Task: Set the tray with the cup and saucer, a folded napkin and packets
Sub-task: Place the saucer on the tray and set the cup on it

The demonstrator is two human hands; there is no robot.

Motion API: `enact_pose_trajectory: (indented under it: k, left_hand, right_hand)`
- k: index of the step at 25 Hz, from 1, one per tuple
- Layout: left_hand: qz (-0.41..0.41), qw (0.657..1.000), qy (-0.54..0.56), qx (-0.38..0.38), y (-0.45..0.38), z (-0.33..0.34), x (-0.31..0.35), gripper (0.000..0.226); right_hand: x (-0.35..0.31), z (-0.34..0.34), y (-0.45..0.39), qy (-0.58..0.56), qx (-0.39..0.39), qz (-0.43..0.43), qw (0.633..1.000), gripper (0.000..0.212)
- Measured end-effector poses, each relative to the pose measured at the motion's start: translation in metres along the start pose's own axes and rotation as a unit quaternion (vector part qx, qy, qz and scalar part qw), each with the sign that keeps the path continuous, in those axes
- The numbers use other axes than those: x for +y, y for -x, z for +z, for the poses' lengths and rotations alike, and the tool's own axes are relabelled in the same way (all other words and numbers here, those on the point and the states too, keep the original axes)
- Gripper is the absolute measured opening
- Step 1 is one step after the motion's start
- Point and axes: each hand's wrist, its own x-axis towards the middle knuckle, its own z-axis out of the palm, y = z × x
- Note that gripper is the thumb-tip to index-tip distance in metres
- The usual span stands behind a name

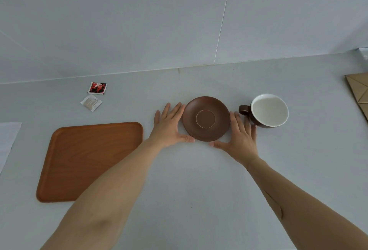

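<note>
Pale grey tabletop (189, 180) meets grey panelled wall (139, 20). Both hands, left hand (169, 126) and right hand (242, 138), fingers spread wide, flank saucer (206, 118) at centre. Cup (268, 110) right; tray (89, 160) lower left, packets (94, 96) upper left.

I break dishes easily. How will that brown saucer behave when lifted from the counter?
The saucer looks rigid and glazed, so probably breakable and a bit slippery. It lies low and flat, so fingers may struggle to get under its rim. Both hands, left and right, flank it.
</note>
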Motion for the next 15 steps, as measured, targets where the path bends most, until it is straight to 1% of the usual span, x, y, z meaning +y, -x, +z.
enact_pose_trajectory:
  k: [7, 15]
  left_hand:
    - [-0.013, 0.996, 0.077, 0.036, 0.004, 0.005, 0.005, 0.128]
    - [-0.026, 0.995, 0.087, 0.053, 0.028, -0.005, 0.001, 0.129]
  right_hand:
    - [-0.001, -0.002, -0.001, -0.023, 0.010, -0.006, 1.000, 0.116]
    - [-0.016, -0.004, 0.009, -0.073, 0.007, -0.030, 0.997, 0.117]
